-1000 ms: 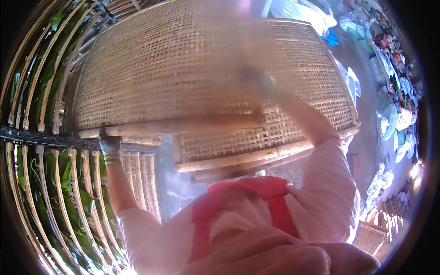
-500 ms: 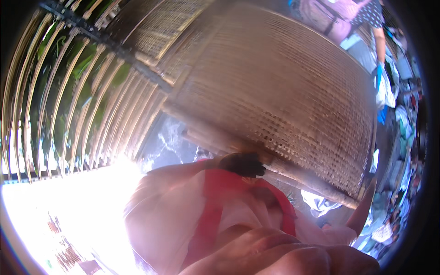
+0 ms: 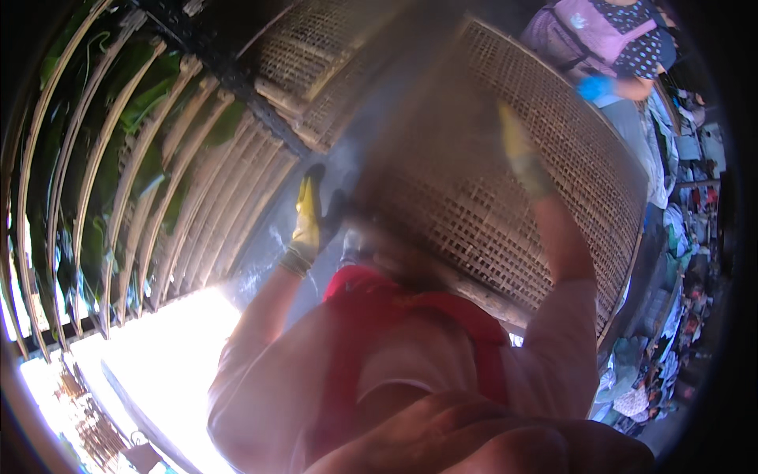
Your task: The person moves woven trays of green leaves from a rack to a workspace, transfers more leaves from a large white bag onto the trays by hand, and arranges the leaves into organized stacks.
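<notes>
A large woven bamboo panel [image 3: 489, 213] lies in front of me, with a pole-like frame along its near edge. My left hand [image 3: 312, 217], in a yellow and dark glove, is off the panel's left corner with thumb and fingers apart. It holds nothing that I can see. Out over the woven surface reaches my right hand [image 3: 517, 150], in a yellow glove. Its fingers look stretched out but are blurred. Whether that hand touches the weave I cannot tell. A brownish haze blurs the panel's middle.
Another woven panel [image 3: 304, 47] stands at the far left. Nearer on the left is a slatted bamboo wall [image 3: 181, 166] with green leaves behind it. A person in a pink apron [image 3: 584, 31] with a blue glove [image 3: 596, 87] stands at the far right. Fabric-like piles [image 3: 671, 237] line the right.
My left hand has left the panel's near edge and moved left and up. My right arm has swung from the panel's right side to over the weave. The co-worker's arm has bent.
</notes>
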Demonstrator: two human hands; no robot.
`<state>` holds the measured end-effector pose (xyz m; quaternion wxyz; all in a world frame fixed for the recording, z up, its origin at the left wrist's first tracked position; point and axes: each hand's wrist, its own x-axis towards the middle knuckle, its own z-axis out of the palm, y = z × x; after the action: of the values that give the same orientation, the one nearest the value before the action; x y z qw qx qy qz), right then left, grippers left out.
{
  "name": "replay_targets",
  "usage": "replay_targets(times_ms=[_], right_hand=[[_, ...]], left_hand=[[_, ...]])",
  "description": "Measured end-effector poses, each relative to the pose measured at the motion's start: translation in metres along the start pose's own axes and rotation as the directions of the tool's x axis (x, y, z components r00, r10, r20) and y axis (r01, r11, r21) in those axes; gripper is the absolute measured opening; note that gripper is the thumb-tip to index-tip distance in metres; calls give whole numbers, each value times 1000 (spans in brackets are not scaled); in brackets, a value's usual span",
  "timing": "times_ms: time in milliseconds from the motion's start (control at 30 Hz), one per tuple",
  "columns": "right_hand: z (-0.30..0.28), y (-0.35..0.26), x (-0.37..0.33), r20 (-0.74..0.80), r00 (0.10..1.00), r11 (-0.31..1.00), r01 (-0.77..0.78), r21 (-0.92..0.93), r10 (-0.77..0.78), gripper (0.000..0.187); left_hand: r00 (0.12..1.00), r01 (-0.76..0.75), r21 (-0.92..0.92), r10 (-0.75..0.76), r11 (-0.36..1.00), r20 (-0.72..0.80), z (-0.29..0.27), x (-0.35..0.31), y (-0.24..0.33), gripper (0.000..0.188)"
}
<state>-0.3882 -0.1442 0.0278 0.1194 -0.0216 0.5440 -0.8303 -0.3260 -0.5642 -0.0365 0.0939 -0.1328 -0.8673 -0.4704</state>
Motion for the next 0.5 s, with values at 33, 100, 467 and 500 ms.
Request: replay_targets(times_ms=[33, 100, 467, 500], right_hand=[[57, 8, 16, -128, 991, 930, -4, -366, -46, 55], [122, -3, 32, -219, 975, 807, -153, -570, 30, 58], [82, 5, -83, -469, 883, 990, -53, -132, -15, 50], [62, 13, -91, -474, 878, 990, -1, -139, -65, 50]], left_hand=[[998, 44, -6, -45, 999, -44, 4, -2, -30, 48], [973, 97, -307, -25, 947, 230, 40, -15, -86, 54], [931, 301, -724, -357, 620, 82, -13, 67, -82, 88], [893, 337, -781, -440, 526, 90, -13, 89, -83, 80]])
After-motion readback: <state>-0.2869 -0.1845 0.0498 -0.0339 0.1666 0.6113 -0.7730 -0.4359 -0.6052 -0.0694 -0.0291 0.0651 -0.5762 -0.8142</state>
